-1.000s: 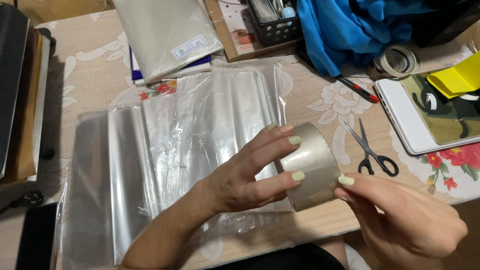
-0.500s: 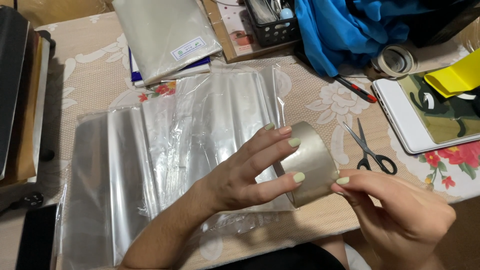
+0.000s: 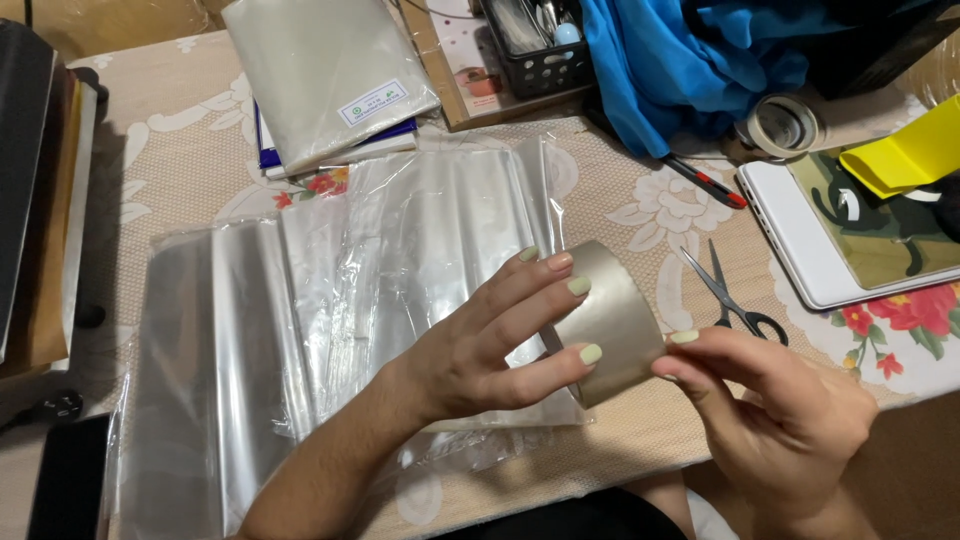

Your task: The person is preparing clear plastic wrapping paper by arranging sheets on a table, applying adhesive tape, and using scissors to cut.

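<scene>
Here the left hand (image 3: pixel 480 350) grips a tape roll (image 3: pixel 612 322) near the tabletop's (image 3: pixel 640 440) front edge; the right hand (image 3: pixel 775 420) pinches its side, scissors (image 3: pixel 730 295) nearby.

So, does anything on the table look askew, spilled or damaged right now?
Nothing stands out. Both hands, left hand and right hand, hold the tape roll above the clear plastic sheets; the scissors lie closed nearby.
</scene>
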